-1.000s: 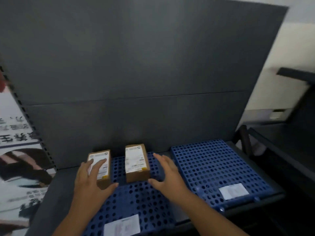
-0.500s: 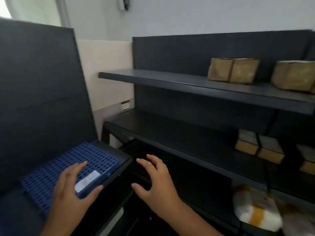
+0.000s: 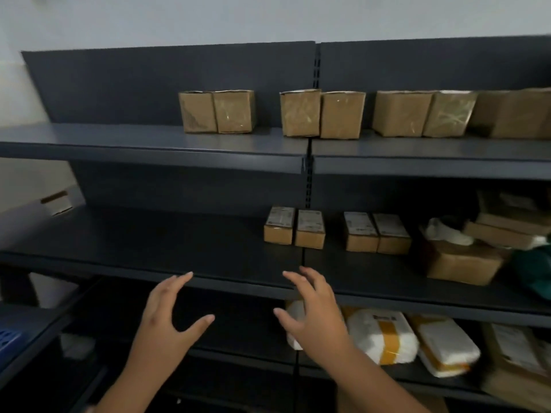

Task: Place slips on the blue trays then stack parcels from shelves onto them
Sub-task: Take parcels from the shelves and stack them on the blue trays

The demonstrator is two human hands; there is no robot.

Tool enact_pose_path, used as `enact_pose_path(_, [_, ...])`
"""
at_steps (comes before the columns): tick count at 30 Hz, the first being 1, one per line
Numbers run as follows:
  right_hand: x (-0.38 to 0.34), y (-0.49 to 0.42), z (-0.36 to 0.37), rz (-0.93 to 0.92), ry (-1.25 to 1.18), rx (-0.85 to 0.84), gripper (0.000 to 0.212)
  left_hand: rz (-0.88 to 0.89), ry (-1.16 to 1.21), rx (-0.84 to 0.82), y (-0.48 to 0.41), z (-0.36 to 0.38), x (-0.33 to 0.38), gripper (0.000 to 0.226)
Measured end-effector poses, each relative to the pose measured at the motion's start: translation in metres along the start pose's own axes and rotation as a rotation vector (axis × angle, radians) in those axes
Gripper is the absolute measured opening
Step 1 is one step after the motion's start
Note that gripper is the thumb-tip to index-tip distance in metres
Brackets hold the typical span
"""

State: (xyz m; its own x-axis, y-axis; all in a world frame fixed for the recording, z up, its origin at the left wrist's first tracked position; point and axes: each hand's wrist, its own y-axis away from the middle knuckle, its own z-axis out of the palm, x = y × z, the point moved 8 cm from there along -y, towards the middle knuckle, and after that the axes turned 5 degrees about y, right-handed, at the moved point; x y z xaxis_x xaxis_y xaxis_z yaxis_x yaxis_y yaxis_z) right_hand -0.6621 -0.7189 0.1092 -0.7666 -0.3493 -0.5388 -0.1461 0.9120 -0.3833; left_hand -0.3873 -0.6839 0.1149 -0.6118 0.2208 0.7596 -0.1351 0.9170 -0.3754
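"On the middle shelf [image 3: 149, 234], what's there?"

"Four small labelled boxes [image 3: 278, 225] in two pairs, and six brown cartons [image 3: 234, 111] above."

"And the hands?"

"Left hand [image 3: 167, 317] and right hand [image 3: 313, 311] are both spread and empty, near the shelf edge. The right covers part of the white bags [image 3: 381, 335] below. Blue tray [image 3: 9, 338] is far left."
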Motion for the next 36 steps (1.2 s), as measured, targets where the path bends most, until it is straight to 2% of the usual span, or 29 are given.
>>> enact_pose_path(9, [0.079, -0.051, -0.022, 0.118, 0.060, 0.128, 0.068, 0.117, 0.076, -0.124, -0.092, 0.090, 0.012, 0.083])
enact_pose_path(12, [0.100, -0.079, -0.016, 0.181, 0.090, 0.133, 0.073, 0.076, 0.117, -0.188, -0.131, 0.117, -0.002, 0.085])
enact_pose_path(23, [0.163, -0.175, 0.015, 0.333, 0.106, 0.052, 0.085, 0.055, 0.180, -0.397, -0.240, 0.209, -0.031, 0.087])
enact_pose_path(28, [0.185, -0.204, 0.040, 0.436, 0.050, -0.133, 0.082, -0.042, 0.227, -0.470, -0.257, 0.242, -0.039, 0.075])
enact_pose_path(30, [0.189, -0.208, 0.046, 0.448, 0.001, -0.155, 0.075, -0.054, 0.232, -0.462, -0.258, 0.247, -0.038, 0.068])
enact_pose_path(36, [0.182, -0.200, 0.037, 0.341, -0.052, -0.052, 0.069, -0.072, 0.286, -0.356, -0.249, 0.238, -0.034, 0.058])
